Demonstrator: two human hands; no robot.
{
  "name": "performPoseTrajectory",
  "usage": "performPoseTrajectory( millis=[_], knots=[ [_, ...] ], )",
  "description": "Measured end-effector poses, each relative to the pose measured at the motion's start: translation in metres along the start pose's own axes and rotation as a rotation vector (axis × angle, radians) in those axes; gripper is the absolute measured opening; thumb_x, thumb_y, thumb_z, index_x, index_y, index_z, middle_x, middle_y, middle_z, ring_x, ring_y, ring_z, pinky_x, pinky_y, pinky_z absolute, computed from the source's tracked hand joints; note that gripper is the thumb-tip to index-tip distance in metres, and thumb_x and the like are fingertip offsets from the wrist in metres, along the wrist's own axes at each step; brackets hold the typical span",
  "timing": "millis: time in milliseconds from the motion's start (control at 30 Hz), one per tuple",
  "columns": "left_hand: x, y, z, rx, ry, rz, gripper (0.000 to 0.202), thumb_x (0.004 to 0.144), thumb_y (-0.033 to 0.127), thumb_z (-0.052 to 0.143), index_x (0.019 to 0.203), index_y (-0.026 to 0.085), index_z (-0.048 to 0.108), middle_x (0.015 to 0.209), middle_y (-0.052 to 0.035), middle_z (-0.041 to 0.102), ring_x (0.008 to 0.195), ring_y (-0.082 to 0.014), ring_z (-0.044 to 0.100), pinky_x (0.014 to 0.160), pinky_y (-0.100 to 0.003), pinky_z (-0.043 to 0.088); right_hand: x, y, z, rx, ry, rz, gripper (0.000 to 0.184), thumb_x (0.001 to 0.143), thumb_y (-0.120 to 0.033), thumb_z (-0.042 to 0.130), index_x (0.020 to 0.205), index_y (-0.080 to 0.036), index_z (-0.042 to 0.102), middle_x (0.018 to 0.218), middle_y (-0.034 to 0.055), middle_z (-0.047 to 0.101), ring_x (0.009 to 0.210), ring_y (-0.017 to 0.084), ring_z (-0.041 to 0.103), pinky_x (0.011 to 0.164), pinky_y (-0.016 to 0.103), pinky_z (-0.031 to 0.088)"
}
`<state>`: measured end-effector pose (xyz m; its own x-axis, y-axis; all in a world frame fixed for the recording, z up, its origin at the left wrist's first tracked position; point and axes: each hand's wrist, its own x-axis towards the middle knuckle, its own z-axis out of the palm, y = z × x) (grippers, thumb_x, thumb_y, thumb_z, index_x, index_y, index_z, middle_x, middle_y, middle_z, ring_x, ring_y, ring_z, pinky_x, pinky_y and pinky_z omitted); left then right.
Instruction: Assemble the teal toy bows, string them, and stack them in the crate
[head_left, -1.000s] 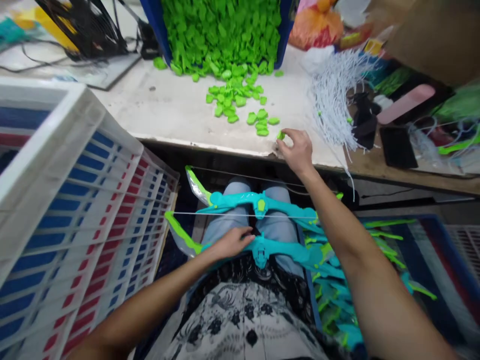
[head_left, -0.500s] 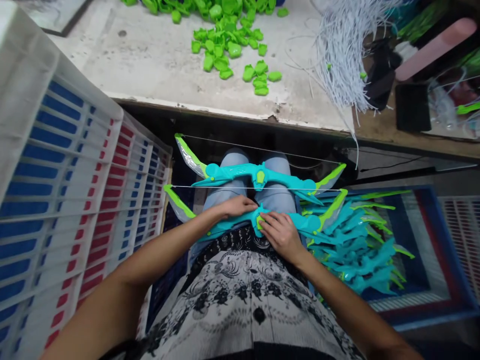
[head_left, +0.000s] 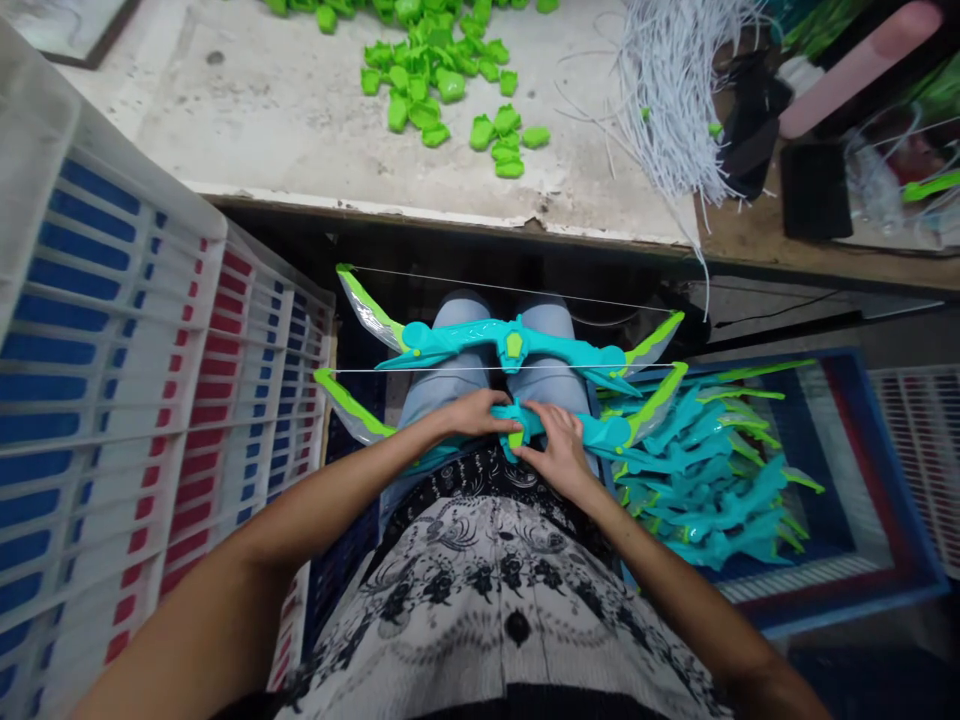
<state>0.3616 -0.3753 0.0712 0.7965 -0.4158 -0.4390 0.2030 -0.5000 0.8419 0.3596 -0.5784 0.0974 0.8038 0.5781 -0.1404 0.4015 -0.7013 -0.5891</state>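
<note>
Left hand: the left hand [head_left: 474, 412] is curled over the near toy bow [head_left: 611, 432], gripping it just left of its middle.
Right hand: the right hand [head_left: 556, 447] pinches a small green piece [head_left: 515, 439] against the middle of the same bow.
Near toy bow: it lies across the person's lap, blue-green with green tips, its string on the far side.
Far toy bow: the far toy bow [head_left: 517, 346] lies across the knees at 12 o'clock from the hands, just beside the near one.
Pile of toy bows: a pile of toy bows [head_left: 705, 490] fills a blue crate [head_left: 855, 500] at 3 o'clock.
White crate: a white crate [head_left: 112, 330] stands at 9 o'clock.
Table: the table [head_left: 285, 110] at 12 o'clock holds loose green pieces [head_left: 439, 85] and white strings [head_left: 667, 90].
</note>
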Motion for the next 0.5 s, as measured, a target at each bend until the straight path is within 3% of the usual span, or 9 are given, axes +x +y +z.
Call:
performPoseTrajectory(
  millis=[233,500],
  knots=[
    [-0.002,0.001,-0.001,0.023,-0.011,0.032,0.058,0.076,0.058,0.054,0.107,0.009,0.06,0.094,-0.0086,0.066,0.08,-0.0197,0.059,0.068,-0.026,0.041,0.008,0.005,-0.003,-0.073,-0.153,-0.017,0.064,0.074,-0.045,0.067,0.131,-0.024,0.046,0.12,0.0086,0.058,0.114,0.028,0.047,0.092,0.043,0.03],
    [0.002,0.003,-0.003,0.075,-0.034,-0.042,0.057,0.072,0.055,0.058,0.106,0.009,0.06,0.088,-0.0063,0.065,0.074,-0.0184,0.056,0.063,-0.026,0.038,0.019,0.004,0.004,-0.097,-0.115,0.044,0.071,0.067,-0.05,0.072,0.128,-0.023,0.049,0.111,0.0095,0.063,0.105,0.029,0.051,0.086,0.042,0.031]
  ],
)
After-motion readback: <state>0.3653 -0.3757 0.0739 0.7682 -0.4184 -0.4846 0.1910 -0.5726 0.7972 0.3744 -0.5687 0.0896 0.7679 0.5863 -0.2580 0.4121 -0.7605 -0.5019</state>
